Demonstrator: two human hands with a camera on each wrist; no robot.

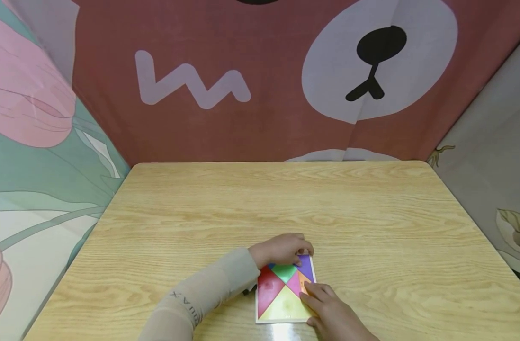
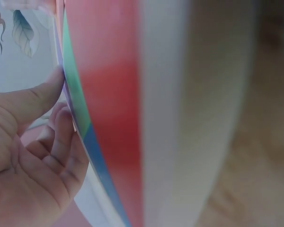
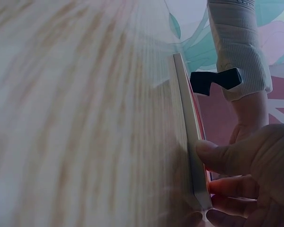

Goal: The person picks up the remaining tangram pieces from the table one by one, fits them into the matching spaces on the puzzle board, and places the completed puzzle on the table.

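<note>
A square tangram board [image 1: 287, 314] with a white rim lies near the front of the table, its tray filled with red, yellow, green, pink, orange, purple and blue pieces. My left hand [image 1: 284, 248] reaches across its far edge. In the left wrist view the left thumb [image 2: 54, 87] touches the board's face by the green and purple pieces, with the other fingers curled at the far rim. My right hand [image 1: 332, 310] grips the near right side. Its fingertips rest on the orange piece [image 1: 303, 282], and in the right wrist view its thumb [image 3: 215, 153] lies against the side wall.
The wooden table [image 1: 192, 203] spreads around the board on all sides. Behind it hangs a reddish-brown cloth [image 1: 268, 128] with a cartoon face. Printed floral cloths flank the left and right. A black strap piece [image 3: 215, 80] shows by the left sleeve.
</note>
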